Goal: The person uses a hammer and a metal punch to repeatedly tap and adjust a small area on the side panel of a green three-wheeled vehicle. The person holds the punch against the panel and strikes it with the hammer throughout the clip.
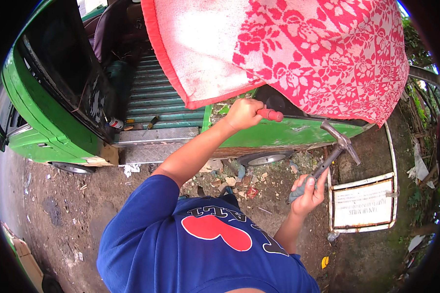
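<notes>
Keep your left hand (243, 113) clenched around the red-handled tool (270, 115) against the green panel (288, 133), and your right hand (308, 191) fisted on the hammer (327, 158), striking squarely.

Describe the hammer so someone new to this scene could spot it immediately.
Start at the green vehicle draped with a red-and-pink floral towel. Just below its lower body edge, the right hand holds the hammer raised over the dirt ground. Its grey metal claw head and dark shaft set it apart from the red-handled tool in the left hand.
</notes>
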Tool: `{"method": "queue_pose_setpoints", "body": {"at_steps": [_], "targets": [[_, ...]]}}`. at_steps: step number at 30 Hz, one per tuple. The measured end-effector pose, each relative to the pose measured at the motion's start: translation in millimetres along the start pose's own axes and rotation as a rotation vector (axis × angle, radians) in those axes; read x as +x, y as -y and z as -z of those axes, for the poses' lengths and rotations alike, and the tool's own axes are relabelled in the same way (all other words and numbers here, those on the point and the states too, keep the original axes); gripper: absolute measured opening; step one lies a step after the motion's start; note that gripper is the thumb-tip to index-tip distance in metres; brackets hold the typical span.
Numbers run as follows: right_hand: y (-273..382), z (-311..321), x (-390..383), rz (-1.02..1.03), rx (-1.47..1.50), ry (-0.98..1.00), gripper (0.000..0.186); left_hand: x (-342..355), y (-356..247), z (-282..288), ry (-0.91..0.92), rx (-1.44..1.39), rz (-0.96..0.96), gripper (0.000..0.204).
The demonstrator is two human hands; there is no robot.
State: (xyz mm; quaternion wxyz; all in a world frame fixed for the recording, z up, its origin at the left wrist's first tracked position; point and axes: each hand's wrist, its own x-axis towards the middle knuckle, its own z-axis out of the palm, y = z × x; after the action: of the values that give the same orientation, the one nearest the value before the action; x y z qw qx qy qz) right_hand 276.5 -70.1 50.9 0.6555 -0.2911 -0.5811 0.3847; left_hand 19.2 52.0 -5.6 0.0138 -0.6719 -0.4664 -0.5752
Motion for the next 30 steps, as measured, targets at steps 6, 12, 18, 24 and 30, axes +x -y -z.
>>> {"method": "queue_pose_setpoints", "body": {"at_steps": [6, 12, 18, 24, 30], "targets": [[-23, 5, 5, -0.243, -0.272, 0.254, 0.049, -4, -5, 1, -0.026, -0.036, 0.035, 0.016], [-19, 7, -4, -0.113, 0.001, 0.144, 0.050, -9, -8, -1, -0.010, -0.026, -0.052, 0.015], [-26, 12, -5, -0.169, -0.009, 0.139, 0.050, -7, -9, 0, -0.034, -0.015, -0.072, 0.018], [-26, 12, -4, -0.190, -0.063, 0.142, 0.051, -9, -5, -2, -0.008, 0.024, -0.094, 0.019], [-22, 10, -9, 0.048, 0.028, 0.104, 0.051, -9, -4, -3, -0.017, 0.019, -0.111, 0.018]]}}
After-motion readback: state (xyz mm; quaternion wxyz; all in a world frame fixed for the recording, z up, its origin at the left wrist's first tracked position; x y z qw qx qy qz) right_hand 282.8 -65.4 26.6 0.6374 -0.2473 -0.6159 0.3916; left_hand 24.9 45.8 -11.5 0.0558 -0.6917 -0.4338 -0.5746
